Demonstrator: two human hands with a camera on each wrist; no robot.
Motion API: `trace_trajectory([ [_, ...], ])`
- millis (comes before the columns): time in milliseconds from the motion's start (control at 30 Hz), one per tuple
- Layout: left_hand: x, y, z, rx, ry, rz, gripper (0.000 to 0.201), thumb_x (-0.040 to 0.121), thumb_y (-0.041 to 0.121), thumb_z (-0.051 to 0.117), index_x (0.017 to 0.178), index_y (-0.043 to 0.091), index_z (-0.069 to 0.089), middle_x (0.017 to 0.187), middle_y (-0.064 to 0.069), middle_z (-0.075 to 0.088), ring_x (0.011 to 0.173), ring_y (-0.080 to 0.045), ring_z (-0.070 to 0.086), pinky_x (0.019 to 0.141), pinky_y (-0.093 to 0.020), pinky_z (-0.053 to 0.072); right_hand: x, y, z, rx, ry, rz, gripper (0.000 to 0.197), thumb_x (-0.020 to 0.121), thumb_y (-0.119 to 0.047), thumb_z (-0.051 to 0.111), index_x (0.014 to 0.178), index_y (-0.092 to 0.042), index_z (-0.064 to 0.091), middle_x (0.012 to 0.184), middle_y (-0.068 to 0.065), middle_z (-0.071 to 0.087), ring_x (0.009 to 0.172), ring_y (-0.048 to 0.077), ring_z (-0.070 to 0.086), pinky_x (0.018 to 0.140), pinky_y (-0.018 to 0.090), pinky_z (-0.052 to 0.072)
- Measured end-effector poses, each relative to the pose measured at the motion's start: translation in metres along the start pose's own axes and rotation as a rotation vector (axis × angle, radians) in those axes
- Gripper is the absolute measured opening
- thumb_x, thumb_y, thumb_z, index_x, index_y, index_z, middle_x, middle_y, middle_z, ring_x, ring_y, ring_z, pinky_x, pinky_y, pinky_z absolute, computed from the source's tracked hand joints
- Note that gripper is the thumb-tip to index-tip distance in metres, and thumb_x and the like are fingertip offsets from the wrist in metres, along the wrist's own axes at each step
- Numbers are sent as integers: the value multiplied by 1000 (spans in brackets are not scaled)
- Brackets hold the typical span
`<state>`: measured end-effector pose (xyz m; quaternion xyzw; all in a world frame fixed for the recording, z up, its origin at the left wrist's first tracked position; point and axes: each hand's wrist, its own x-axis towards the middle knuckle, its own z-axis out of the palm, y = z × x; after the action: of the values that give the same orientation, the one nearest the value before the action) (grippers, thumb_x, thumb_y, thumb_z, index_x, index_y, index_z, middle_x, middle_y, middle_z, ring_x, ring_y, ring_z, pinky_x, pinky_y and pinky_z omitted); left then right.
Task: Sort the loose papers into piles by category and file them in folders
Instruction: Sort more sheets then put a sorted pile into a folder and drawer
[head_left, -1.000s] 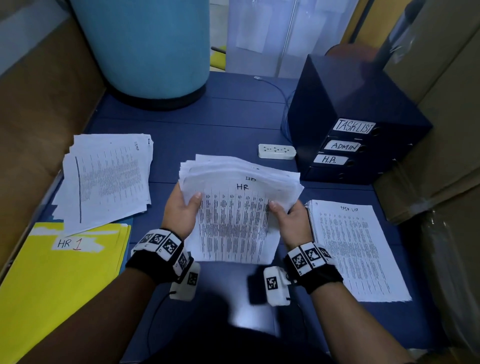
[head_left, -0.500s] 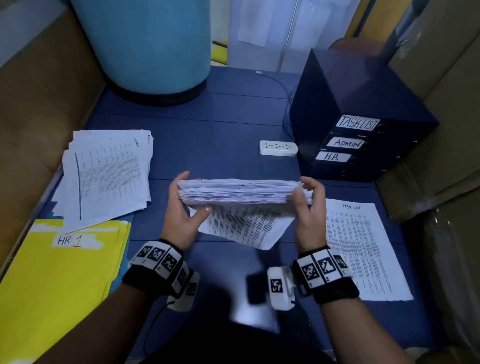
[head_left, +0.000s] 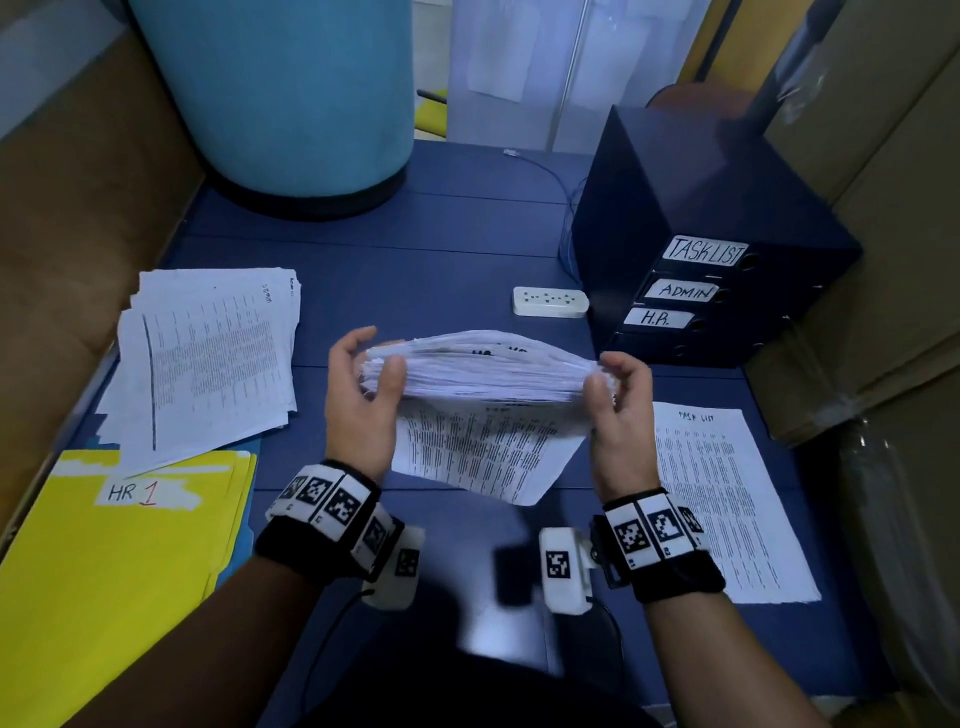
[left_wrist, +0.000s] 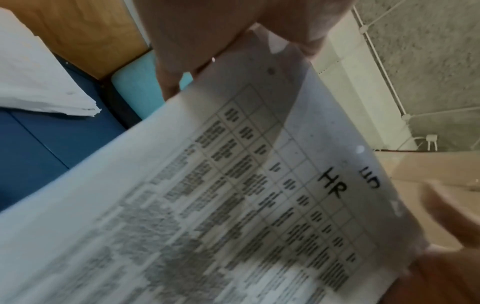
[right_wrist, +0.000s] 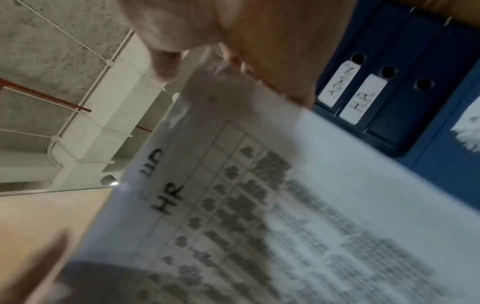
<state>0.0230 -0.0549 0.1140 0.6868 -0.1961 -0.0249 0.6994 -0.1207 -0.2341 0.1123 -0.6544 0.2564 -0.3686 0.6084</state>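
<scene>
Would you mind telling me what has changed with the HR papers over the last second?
The HR stack was tipped from lying face-up toward the person to standing on its long edge, raised slightly. The left hand and right hand shifted from gripping its lower corners to holding its two ends. One sheet sags below. The left pile, task list pile, yellow folder and binders stayed put.

Bare desk (head_left: 415, 270) ahead (power strip (head_left: 550, 301) beside binders (head_left: 691, 291)).

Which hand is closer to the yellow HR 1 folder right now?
Left. The left hand grips the paper stack's end nearest the yellow folder; the right hand grips the far end.
</scene>
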Motion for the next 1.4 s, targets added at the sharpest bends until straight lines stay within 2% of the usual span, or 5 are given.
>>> trace_trajectory([
  [300,-6,-40,-8,194,-198,-158,56,78,29,75,125,6,53,116,2,62,108,-10,59,101,-29,45,0,39,10,-222,-63,260,22,79,-24,71,99,-27,65,98,-3,73,96,19,68,92,49,52],
  [700,-22,-27,-9,150,-141,-276,34,91,-5,54,110,23,48,99,14,58,87,13,56,93,-36,46,-23,44,5,-256,-110,320,24,89,1,63,111,-7,63,98,-3,70,89,12,68,87,33,56],
  [900,14,36,-19,555,-137,183,87,70,13,76,143,22,29,148,-6,30,141,-26,24,118,-46,17,-3,-14,5,-526,-396,-47,32,87,2,61,116,-12,64,93,-4,66,85,9,59,78,25,46],
  [1033,19,48,-9,696,-456,173,37,78,7,70,109,24,60,114,-2,63,118,-27,53,100,-46,41,8,-49,12,-778,-554,-282,30,84,-1,61,80,-26,46,75,-11,48,71,9,41,64,25,29],
  [1400,16,22,-50,83,-322,-278,33,84,-8,61,100,20,66,94,8,74,92,-12,69,83,-30,52,11,-22,-45,-5,-196,343,50,79,2,72,124,-4,52,102,3,68,90,17,66,69,16,53],
])
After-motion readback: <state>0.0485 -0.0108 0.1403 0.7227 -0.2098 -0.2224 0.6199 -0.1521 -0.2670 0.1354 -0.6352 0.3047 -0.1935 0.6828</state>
